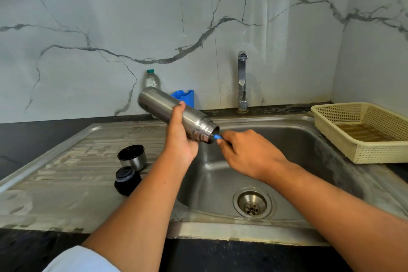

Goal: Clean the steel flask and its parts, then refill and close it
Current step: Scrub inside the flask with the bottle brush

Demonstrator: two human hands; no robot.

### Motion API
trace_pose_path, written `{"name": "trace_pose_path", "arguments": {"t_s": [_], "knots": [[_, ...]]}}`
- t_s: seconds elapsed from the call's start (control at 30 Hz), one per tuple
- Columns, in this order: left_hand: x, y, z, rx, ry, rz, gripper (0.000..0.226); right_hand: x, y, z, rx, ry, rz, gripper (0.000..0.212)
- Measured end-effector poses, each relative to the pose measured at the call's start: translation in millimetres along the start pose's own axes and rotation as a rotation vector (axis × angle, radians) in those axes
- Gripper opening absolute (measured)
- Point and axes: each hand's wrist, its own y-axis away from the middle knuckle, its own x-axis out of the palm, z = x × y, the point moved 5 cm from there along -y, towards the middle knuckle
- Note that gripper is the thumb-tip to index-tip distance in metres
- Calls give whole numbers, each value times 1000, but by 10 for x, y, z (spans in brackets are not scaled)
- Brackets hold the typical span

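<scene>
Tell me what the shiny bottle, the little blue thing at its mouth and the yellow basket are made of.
The flask, gripped by the left hand, looks like brushed steel: silver-grey with soft streaky reflections. The blue handle pinched by the right hand is probably plastic: solid colour, smooth. The basket looks like matte plastic: pale yellow, moulded rows of small holes.

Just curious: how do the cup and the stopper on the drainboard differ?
The cup has shiny steel sides; the stopper is all black. The cup stands open end up; the stopper's top is closed. The cup sits behind the stopper. Both rest on the drainboard.
</scene>
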Motion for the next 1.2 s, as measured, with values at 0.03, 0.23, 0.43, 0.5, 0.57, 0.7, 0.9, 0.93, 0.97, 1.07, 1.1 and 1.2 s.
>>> {"name": "trace_pose_path", "arguments": {"t_s": [0.03,0.23,0.43,0.5,0.57,0.7,0.9,0.93,0.97,1.07,1.1,1.2], "knots": [[25,15,49,-16,-13,8,56,-1,-1,-8,9,-9,7,30],[10,-117,-144,22,70,28,66,-141,67,-84,5,-15,5,41],[85,20,-11,-10,6,41,46,-69,34,-98,19,-56,25,38],[68,-56,-136,20,72,34,56,-137,59,-148,16,-64,20,40],[31,-76,-107,31,52,24,66,-136,60,-119,13,-48,27,41],[63,-8,50,-2,-19,22,63,-54,35,-66,31,-46,62,36],[45,-43,-3,32,-5,17,52,-78,47,-110,19,-36,63,40],[72,-11,58,13,-32,21,50,-60,43,-81,21,-32,66,38],[95,6,67,2,-40,29,48,-57,44,-65,23,-33,63,38],[79,-83,-140,36,62,42,58,-132,82,-116,27,-30,50,40],[58,-92,-167,43,68,46,61,-144,87,-128,25,-27,52,41],[82,31,15,4,-38,46,46,-78,60,-55,17,1,57,36]]}}
